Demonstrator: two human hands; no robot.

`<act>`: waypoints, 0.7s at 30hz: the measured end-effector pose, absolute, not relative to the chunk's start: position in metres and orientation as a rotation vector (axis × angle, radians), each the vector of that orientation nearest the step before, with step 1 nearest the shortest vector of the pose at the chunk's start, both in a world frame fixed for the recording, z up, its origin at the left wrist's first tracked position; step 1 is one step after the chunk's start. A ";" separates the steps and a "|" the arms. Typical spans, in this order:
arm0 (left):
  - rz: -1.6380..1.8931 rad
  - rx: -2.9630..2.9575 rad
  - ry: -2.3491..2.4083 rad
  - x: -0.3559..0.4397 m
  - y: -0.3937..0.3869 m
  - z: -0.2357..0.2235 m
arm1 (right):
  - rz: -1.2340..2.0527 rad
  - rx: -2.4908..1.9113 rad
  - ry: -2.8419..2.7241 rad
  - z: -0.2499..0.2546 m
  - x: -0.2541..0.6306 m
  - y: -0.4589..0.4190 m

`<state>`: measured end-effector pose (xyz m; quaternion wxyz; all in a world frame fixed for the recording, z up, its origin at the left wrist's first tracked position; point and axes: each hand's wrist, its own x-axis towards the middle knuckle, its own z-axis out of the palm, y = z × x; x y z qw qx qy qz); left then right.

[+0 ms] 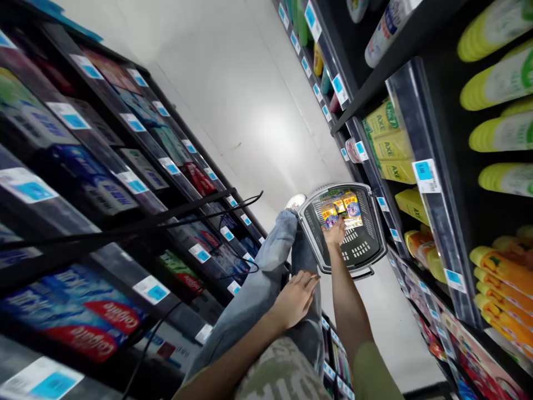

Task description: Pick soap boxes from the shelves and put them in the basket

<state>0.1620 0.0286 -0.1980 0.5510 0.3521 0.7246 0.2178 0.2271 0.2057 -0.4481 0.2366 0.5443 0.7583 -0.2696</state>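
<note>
My right hand reaches down into a grey shopping basket on the floor. Its thumb and fingers look apart, at the near edge of yellow-and-red printed packs with blue round labels. The packs lie at the far end of the basket's dark slotted bottom; I cannot make out what is inside them. Over my bent knee in jeans rests my left hand, palm down, with its fingers laid out and nothing seen in it.
Shelves with toothpaste boxes rise on the left, and a thin black cable juts out there. On the right, shelves hold yellow AXE packs and yellow-capped bottles. Pale floor stretches between them.
</note>
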 end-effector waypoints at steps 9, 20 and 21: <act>0.710 0.556 1.685 0.153 0.023 -0.215 | -0.791 1.477 2.030 -0.463 0.218 0.223; 0.966 -0.116 1.794 0.180 0.010 -0.276 | -1.306 1.477 1.865 -0.395 0.242 0.207; 0.965 -0.200 1.816 0.181 0.013 -0.282 | -1.355 1.477 1.860 -0.382 0.245 0.197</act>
